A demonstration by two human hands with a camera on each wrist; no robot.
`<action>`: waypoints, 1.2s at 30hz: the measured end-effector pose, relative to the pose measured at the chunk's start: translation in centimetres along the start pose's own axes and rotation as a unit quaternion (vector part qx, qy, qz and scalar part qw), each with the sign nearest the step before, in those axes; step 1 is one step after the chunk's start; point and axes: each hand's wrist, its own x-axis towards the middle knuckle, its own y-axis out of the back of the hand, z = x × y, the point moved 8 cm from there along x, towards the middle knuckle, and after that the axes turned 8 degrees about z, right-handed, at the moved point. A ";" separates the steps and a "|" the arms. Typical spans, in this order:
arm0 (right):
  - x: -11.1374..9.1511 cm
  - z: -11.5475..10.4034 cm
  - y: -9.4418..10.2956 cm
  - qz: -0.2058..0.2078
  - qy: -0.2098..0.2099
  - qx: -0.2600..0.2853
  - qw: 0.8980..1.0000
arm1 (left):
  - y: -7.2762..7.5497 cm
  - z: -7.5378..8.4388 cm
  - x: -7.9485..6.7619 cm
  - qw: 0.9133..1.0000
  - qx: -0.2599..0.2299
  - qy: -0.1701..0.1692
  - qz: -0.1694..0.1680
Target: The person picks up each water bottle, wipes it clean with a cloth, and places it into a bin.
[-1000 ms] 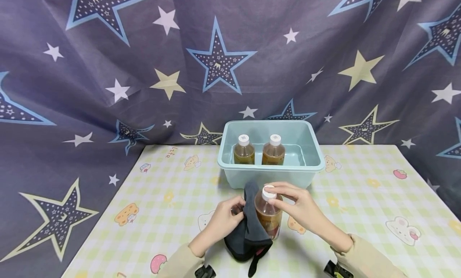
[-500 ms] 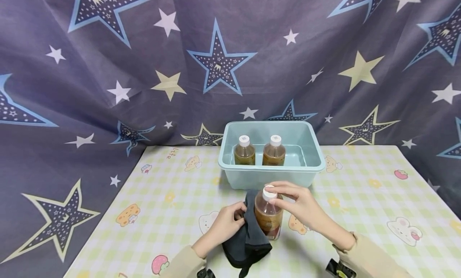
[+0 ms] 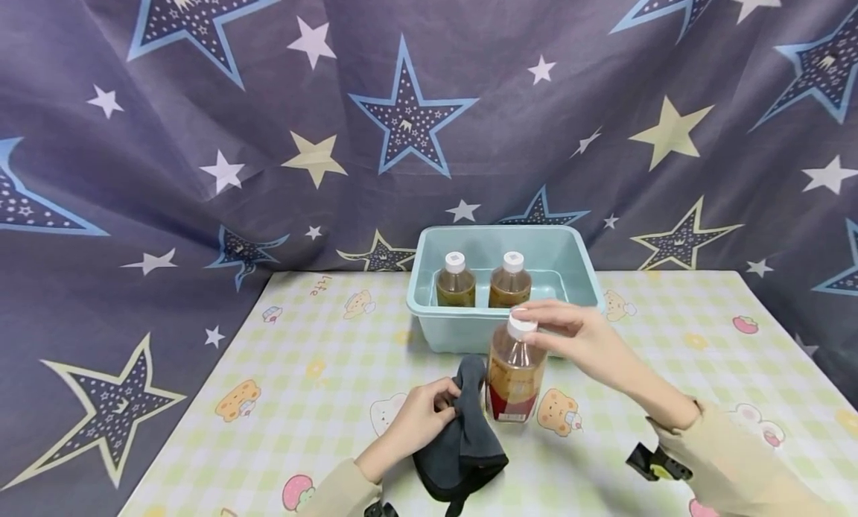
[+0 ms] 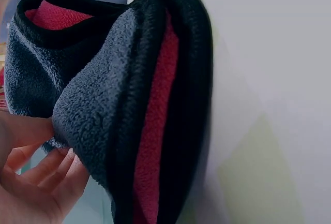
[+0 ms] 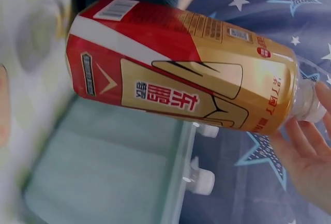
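My right hand (image 3: 579, 338) grips the white-capped neck of a plastic drink bottle (image 3: 515, 375) from above. Its gold-and-red label (image 5: 176, 74) faces the right wrist camera. The bottle is held up over the table, just in front of the bin, tilted slightly. Pinched in my left hand (image 3: 421, 414) is a dark grey fleecy cloth (image 3: 462, 450) with black edging, bunched beside the bottle. In the left wrist view, red lining shows in the folds of the cloth (image 4: 93, 89), and my left fingers (image 4: 62, 177) hold a fold.
A light blue plastic bin (image 3: 436, 331) stands behind the hands. Inside it, at its left and middle, are two similar bottles, one on the left (image 3: 456, 284) and another beside it (image 3: 509, 284). A checked cloth (image 3: 302, 413) covers the table; a starry curtain (image 3: 268, 100) hangs behind.
My right hand has lifted the bottle up and to the right, away from the grey cloth. My left hand has lowered the cloth slightly, then stayed nearly still.
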 end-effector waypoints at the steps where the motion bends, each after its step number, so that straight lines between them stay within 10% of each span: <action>1: 0.3 -0.2 0.3 -0.001 0.002 -0.005 1.000 | 0.0 0.0 0.0 1.000 -0.001 0.002 -0.002; 24: 6.5 -5.8 8.4 0.035 -0.009 -0.024 0.999 | 0.1 0.2 -0.4 1.000 0.002 0.007 -0.009; 36: 9.5 -4.7 11.4 0.070 -0.048 -0.039 0.996 | 0.2 0.3 -0.4 1.000 0.000 0.010 -0.012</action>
